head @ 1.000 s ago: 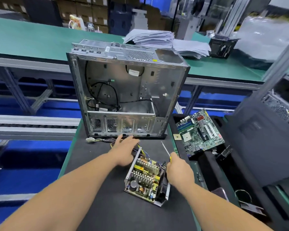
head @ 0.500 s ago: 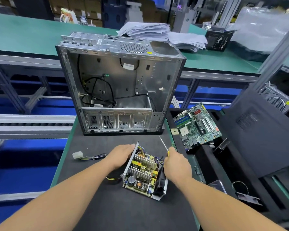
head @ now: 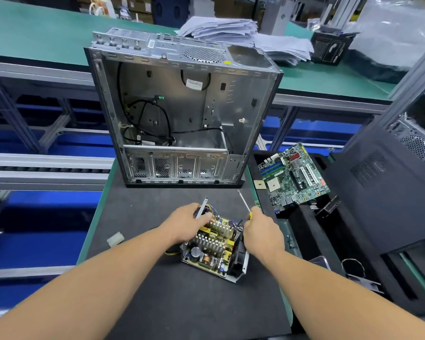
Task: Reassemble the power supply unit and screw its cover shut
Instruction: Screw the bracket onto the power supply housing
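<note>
Open power supply unit on black surface | left grip grasping its 10 o'clock wall | right grip clenched round screwdriver | empty PC case at 12 o'clock

screwdriver handle: hidden in fist | white connector: wires behind forearm

An electronics assembly workshop: green-topped benches, roller conveyor, gutted computer case.

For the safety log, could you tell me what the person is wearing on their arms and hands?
Nothing shows: the left hand and right hand are bare, with no gloves, rings or wrist strap visible. Both forearms are uncovered up to the frame edge, so no sleeves appear.
</note>
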